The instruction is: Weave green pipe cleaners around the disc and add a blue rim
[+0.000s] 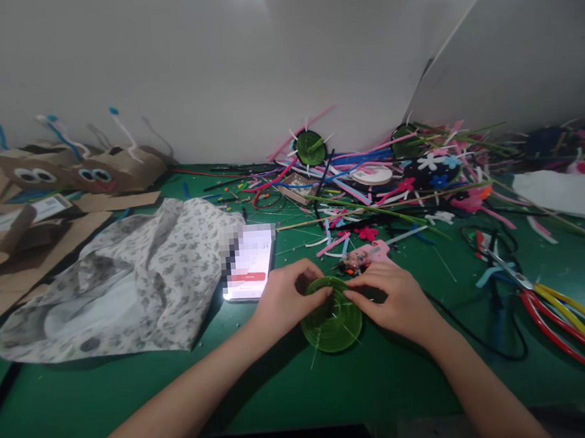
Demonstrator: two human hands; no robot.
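So we've got the green coiled disc [325,335] between our hands, over the green surface [284,393]: left hand [288,289] has its grip pinched on the far rim, right hand [398,298] pinches just beside it. Pink tool [381,250] sits right behind, phone [261,251] near our left.

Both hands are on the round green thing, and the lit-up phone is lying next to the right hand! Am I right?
Not quite: the lit-up phone is lying next to the left hand, not the right hand, as the head view shows. Both hands are on the round green thing.
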